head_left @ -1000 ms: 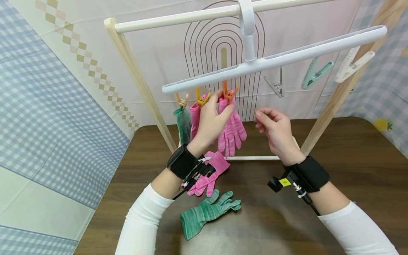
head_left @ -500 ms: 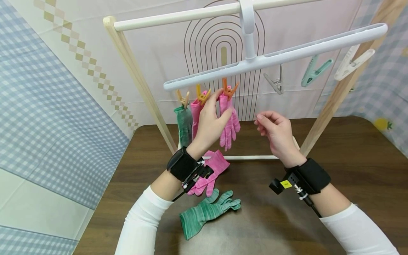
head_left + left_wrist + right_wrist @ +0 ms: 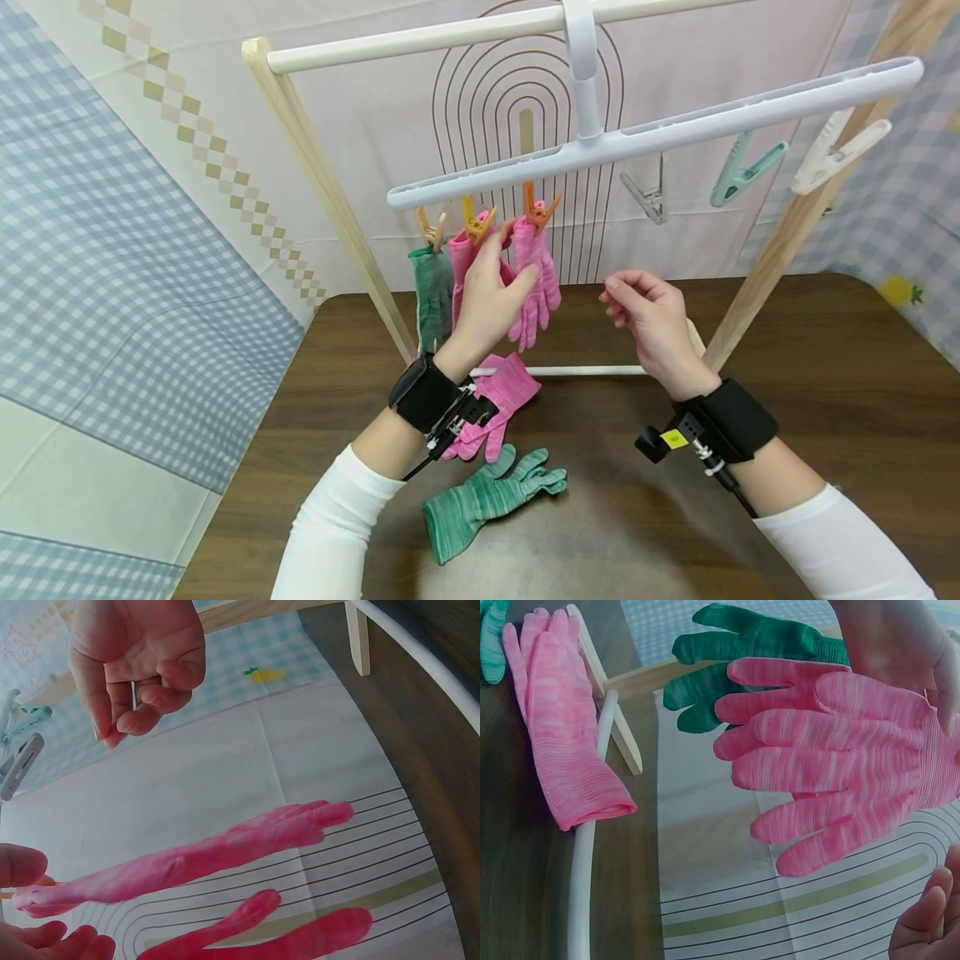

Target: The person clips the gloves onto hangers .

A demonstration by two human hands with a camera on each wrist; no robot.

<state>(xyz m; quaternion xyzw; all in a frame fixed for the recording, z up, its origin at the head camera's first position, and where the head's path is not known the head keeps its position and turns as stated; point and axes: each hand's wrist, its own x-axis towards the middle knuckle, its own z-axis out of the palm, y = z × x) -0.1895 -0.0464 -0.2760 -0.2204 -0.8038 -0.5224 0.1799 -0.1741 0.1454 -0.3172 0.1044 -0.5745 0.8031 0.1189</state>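
Note:
A white hanger [image 3: 660, 137] holds gloves by clothespins. From the orange clothespin [image 3: 538, 215] hangs a pink glove [image 3: 537, 287]; left of it a second pink glove [image 3: 460, 258] hangs from the yellow clothespin [image 3: 477, 225]. A green glove [image 3: 432, 292] hangs leftmost. My left hand [image 3: 487, 304] is between the two pink gloves, its thumb and fingers apart and partly covering the left one. Whether its fingertips touch a glove I cannot tell. My right hand [image 3: 651, 321] hovers to the right, fingers loosely curled, nothing visible in it; its fingers also show in the left wrist view.
Another pink glove [image 3: 510, 387] and green glove [image 3: 487, 504] lie on the brown table [image 3: 600, 517]. To the right, a metal clip [image 3: 651, 200], mint clothespin [image 3: 742, 175] and white clothespin [image 3: 836, 158] hang unused. A wooden rack [image 3: 322, 192] carries the hanger.
My left hand has drawn slightly down and left, off the right pink glove, which has turned and now hangs narrower. The hanger has swayed a little. My right hand has barely moved.

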